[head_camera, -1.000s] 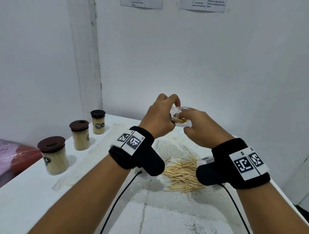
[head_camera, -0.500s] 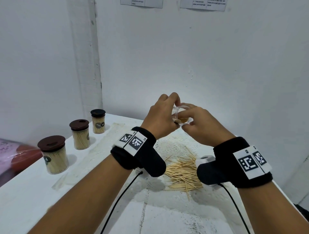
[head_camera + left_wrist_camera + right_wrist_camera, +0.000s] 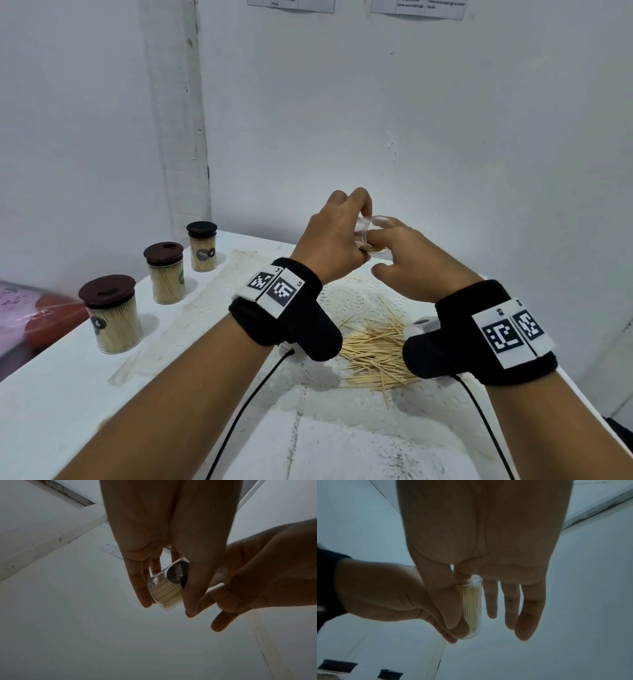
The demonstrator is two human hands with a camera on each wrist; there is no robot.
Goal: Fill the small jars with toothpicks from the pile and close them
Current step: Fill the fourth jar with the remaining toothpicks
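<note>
My left hand (image 3: 334,236) grips a small clear jar (image 3: 376,221) in the air above the table, tilted with its mouth toward my right hand (image 3: 418,265). In the left wrist view the fingers and thumb wrap the jar (image 3: 165,592), which holds a bundle of toothpicks beside a dark label. My right index finger lies across the jar's mouth; the thumb runs along the jar (image 3: 472,601), and the other fingers hang straight. The loose toothpick pile (image 3: 373,353) lies on the table below my wrists. The jar's lid is not in view.
Three filled jars with brown lids stand in a row on the left: near (image 3: 111,315), middle (image 3: 165,272), far (image 3: 202,246). A white lace mat (image 3: 349,301) lies under the pile. The white table (image 3: 68,394) meets white walls behind. A pink-red object (image 3: 24,315) sits beyond the left edge.
Both hands have stayed together at the jar, which is now tipped a little more. My right hand's lower fingers have uncurled and spread.
</note>
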